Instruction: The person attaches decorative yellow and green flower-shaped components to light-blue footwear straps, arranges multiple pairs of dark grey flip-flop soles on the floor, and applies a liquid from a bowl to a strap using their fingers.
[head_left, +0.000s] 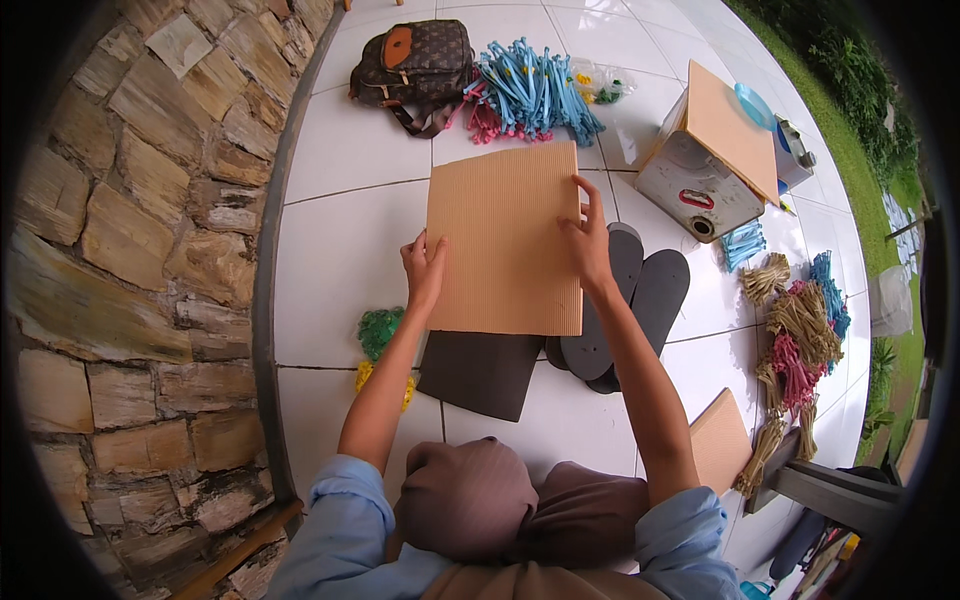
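The corrugated cardboard sheet (505, 240) lies flat on the white tiled floor (340, 250), in front of the seated person, and both hands hold it by its side edges. At the far left a rough stone wall (110, 250) runs along the tiles. The left hand (424, 268) pinches the sheet's left edge near the lower corner, fingers curled over the rim. Just below it lie a green tangle (378, 330) and a yellow one (364, 376), and a dark foam sheet (480, 372) pokes out from under the cardboard's lower edge. Beyond the sheet's top edge sit a brown patterned bag (412, 62) and a heap of blue and pink straps (530, 92). The right hand (590, 240) grips the right edge higher up, fingers spread flat on the surface. Beside it, dark sandal soles (650, 295) are stacked, partly tucked under the cardboard. Further right stand a metal tin with a cardboard piece on top (700, 180) and bundles of tan, pink and blue fibre (800, 340).
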